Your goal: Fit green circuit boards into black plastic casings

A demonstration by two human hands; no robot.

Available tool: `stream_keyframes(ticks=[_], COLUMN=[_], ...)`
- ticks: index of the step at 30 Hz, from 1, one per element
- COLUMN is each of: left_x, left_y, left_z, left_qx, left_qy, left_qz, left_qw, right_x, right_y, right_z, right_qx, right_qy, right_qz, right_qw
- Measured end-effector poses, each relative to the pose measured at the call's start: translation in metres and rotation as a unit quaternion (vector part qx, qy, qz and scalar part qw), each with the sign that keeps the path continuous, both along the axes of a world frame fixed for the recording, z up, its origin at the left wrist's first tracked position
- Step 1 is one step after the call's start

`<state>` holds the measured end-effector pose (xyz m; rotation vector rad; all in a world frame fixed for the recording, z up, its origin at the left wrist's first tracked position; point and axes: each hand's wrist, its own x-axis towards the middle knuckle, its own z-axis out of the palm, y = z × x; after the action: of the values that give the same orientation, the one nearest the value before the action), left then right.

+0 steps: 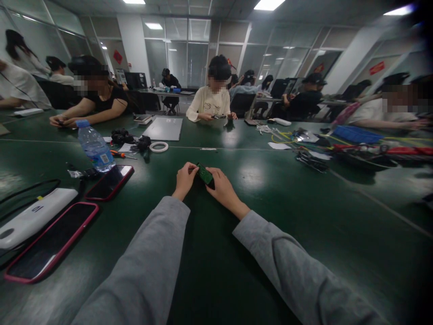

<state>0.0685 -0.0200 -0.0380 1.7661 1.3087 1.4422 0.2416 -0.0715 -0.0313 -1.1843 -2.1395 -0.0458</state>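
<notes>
A small green circuit board (204, 174) sits between both of my hands, low over the dark green table (257, 212). My left hand (184, 180) pinches its left end with thumb and fingers. My right hand (221, 186) grips its right side, fingers curled around it. Both arms wear grey sleeves. What lies under the board is hidden by my right hand.
At left lie two pink-cased phones (110, 182) (50, 241), a white power bank (32, 218) and a water bottle (95, 147). A tape roll (158, 146), small tools and a laptop (164, 128) lie farther back. Cables and a blue tray (356, 134) crowd the right. Several people sit across the table.
</notes>
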Motion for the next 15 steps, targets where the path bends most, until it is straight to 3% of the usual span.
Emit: stream_keyframes(ticks=[7,15], left_x=[0.004,0.006], left_y=[-0.011,-0.016], left_z=[0.008,0.014], left_qx=[0.033,0.061], left_qy=[0.074,0.083], left_qz=[0.036,0.053], left_qw=[0.996,0.993], right_x=[0.001,0.004], right_y=[0.0,0.005], right_z=[-0.002,-0.005], right_qx=[-0.003,-0.005], right_qy=[0.005,0.016], right_qz=[-0.003,-0.023], right_qw=[1.0,1.0])
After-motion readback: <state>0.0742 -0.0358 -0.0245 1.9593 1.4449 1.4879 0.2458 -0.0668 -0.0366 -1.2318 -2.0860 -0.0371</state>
